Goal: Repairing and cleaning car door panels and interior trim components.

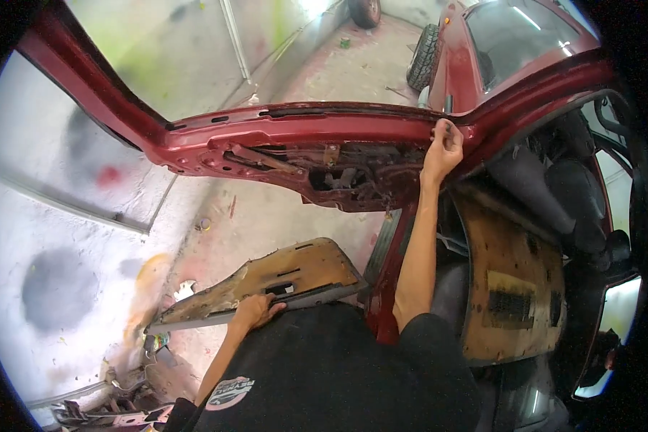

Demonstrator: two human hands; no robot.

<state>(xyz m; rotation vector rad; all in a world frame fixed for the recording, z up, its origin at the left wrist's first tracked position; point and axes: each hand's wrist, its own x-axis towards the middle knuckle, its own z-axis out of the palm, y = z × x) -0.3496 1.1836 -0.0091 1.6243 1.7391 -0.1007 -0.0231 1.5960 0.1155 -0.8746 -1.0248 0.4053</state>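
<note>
My left hand grips the grey edge of a door trim panel, held against my body with its brown backing board turned up. Its fingers curl over the edge beside a rectangular cutout. In front of me a red car door stands open, its inner metal bare with dark openings and rods showing. My right hand is closed in a pinch at the right end of the door's window sill. Just above those fingertips a short dark upright piece shows; what the fingers hold is hidden.
To my right, a second brown-backed panel lies inside the car near dark seats. Beyond the door stand a red vehicle part with glass and a tyre. A paint-marked white wall runs along the left, with scrap parts below.
</note>
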